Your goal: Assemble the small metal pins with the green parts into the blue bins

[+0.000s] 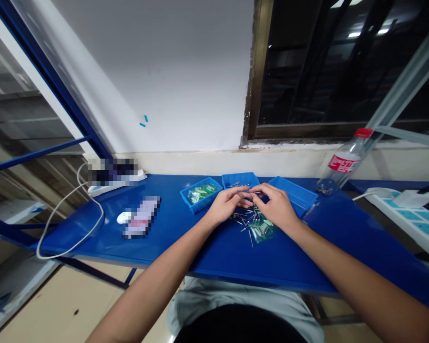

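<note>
My left hand and my right hand meet fingertip to fingertip over a loose pile of thin metal pins on the blue table. Both hands have their fingers drawn together. Whatever small thing sits between the fingertips is too small to make out. Under my right hand lie small clear-green plastic packets with pale pieces inside. Just behind my fingers stands a blue bin with more metal pins in it.
A blue bin of green packets stands left, another blue bin right. Behind it leans a red-capped bottle. Farther left are a blurred-out phone, a white oval object, a white cable and a power strip.
</note>
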A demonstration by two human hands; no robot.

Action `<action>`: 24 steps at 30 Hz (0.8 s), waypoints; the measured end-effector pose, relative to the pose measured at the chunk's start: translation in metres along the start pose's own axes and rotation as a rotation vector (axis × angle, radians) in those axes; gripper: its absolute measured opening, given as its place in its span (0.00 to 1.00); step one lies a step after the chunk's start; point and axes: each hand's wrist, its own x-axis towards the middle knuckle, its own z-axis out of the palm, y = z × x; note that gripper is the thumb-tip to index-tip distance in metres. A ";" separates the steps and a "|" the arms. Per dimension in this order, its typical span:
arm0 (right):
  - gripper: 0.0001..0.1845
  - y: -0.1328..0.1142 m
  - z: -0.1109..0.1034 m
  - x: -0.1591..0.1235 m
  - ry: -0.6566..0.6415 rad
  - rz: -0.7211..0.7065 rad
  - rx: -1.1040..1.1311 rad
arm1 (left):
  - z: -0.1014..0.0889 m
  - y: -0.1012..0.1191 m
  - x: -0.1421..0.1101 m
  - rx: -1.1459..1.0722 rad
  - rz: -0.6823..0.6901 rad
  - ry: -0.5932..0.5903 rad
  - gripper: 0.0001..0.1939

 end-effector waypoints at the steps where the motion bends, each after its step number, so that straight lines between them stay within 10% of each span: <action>1: 0.07 0.001 0.000 0.000 -0.007 -0.015 0.005 | 0.000 -0.001 0.001 -0.014 -0.003 0.018 0.24; 16: 0.08 -0.005 0.003 -0.001 -0.104 -0.041 0.087 | -0.008 0.003 0.003 0.052 0.019 0.269 0.21; 24: 0.09 -0.009 -0.004 0.003 -0.087 0.102 0.154 | -0.003 0.005 -0.001 0.333 0.123 0.245 0.38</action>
